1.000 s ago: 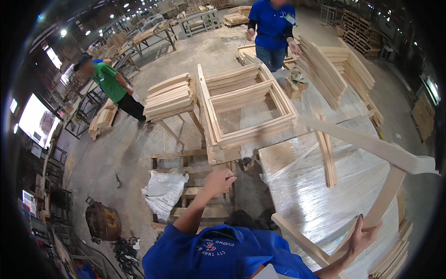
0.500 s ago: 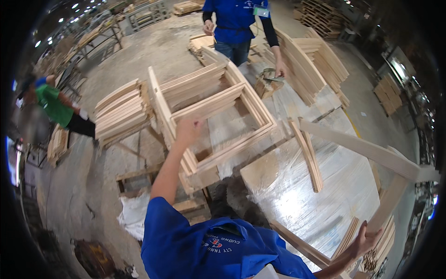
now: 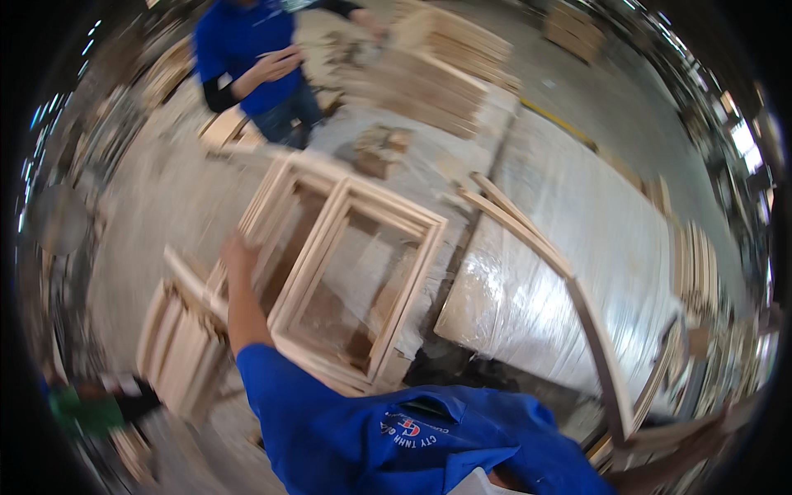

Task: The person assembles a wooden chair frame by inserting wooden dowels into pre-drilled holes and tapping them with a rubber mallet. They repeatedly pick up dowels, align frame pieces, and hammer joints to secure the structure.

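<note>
My left hand (image 3: 238,252) reaches out from a blue sleeve and grips the left edge of a stack of pale wooden frames (image 3: 412,280) standing tilted in front of me. My right hand (image 3: 726,419) is at the lower right rim, badly blurred, next to the end of a long thin wooden frame (image 3: 528,239) that lies across a table wrapped in clear plastic (image 3: 569,206). Whether that hand grips the wood cannot be made out.
A person in a blue shirt (image 3: 256,58) stands beyond the frames. Stacks of cut wood (image 3: 445,66) lie at the back, with another pile (image 3: 177,346) below my left arm. A person in green (image 3: 82,408) is at the lower left. More wooden pieces (image 3: 701,272) line the table's right side.
My head has swung left and down, blurring the view. My left hand rose from the low stack to the wooden frames and now holds their left edge. The right hand stays at the lower right.
</note>
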Demonstrator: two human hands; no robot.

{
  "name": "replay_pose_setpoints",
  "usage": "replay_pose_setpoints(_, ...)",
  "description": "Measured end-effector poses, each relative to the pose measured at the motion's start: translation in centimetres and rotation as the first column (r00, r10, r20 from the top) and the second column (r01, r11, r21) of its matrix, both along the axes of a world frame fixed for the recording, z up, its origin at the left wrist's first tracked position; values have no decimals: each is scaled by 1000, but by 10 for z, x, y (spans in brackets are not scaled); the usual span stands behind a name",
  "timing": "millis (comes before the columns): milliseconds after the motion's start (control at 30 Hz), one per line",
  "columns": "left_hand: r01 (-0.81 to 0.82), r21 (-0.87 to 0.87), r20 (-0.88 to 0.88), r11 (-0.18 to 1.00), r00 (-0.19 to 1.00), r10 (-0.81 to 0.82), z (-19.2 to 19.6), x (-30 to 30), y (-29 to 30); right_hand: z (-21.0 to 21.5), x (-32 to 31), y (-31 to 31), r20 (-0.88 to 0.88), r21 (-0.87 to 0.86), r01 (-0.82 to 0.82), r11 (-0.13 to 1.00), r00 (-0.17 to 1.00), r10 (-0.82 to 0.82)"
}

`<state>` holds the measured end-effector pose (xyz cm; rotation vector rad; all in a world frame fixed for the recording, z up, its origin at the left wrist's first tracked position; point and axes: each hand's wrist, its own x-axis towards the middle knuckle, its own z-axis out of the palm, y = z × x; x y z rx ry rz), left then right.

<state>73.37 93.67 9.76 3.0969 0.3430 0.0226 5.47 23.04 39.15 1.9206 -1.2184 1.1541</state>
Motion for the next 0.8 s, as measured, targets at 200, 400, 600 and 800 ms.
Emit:
replay_pose_setpoints(200,201,106,-183,974,967,-179,9,11,-48,6,-102,83,77,139,-73,988,995,62)
replay_pose_setpoints(400,235,-99,-155,967,956,-249,31,-8,-51,15,-97,80,905,-174,-470,865,270,329)
replay_pose_setpoints(600,148,-34,-137,988,979,-151,50,-46,-57,14,-76,59,943,-148,-356,923,232,240)
replay_pose_setpoints(800,76,76,117,994,990,-84,79,-132,-97,-1,-118,6,880,-124,-379,917,384,278)
